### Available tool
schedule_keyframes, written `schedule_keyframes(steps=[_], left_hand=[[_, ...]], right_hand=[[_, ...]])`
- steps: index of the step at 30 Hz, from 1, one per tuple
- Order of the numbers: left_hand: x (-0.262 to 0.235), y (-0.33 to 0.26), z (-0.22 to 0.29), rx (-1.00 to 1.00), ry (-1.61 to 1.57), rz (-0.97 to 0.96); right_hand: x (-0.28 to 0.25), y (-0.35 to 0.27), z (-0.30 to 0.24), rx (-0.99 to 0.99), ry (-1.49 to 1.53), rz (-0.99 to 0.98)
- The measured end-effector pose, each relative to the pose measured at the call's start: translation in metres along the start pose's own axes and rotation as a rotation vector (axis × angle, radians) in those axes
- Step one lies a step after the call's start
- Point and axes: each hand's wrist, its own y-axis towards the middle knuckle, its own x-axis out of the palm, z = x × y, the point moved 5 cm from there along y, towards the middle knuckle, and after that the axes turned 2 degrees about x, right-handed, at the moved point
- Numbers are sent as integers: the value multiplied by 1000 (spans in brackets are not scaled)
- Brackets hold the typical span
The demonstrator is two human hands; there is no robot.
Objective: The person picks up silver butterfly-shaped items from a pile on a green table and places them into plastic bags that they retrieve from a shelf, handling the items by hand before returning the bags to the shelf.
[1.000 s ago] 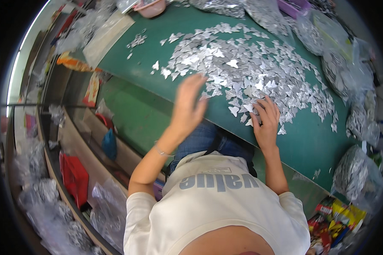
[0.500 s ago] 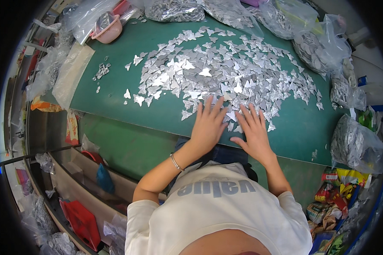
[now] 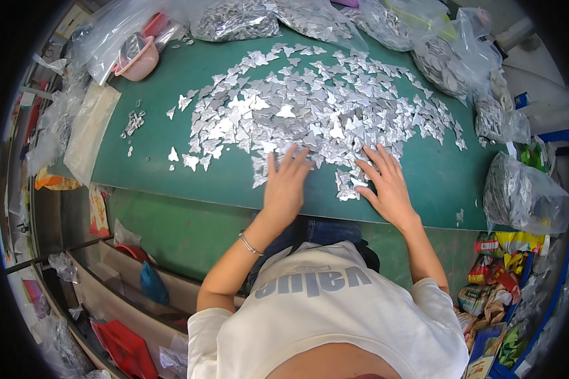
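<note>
Hands (image 3: 284,186) now flatter on metal pieces (image 3: 310,114)

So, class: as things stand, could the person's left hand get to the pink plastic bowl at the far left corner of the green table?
Probably yes. The left hand lies flat at the near edge of the silver foil pieces; the pink plastic bowl sits far off, partly under a clear plastic bag. Bare green table lies between, though it looks a long stretch.

Single head-worn fisheye, straight down, close over green table (image 3: 171,174) edge, own forearms from bottom.
</note>
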Motion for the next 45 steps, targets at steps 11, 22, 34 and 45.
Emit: schedule_keyframes(steps=[11, 22, 34, 45], left_hand=[[-34, -2, 15, -162, -126, 277], [68, -77, 53, -1028, -2038, -683], [93, -74, 63, -1198, -2530, -586], [103, -79, 63, -1360, -2545, -385]], right_hand=[[-13, -20, -12, 86, 110, 205], [19, -21, -42, 53, 141, 77], [51, -65, -71, -272, 334, -126], [22, -45, -49, -55, 146, -110]])
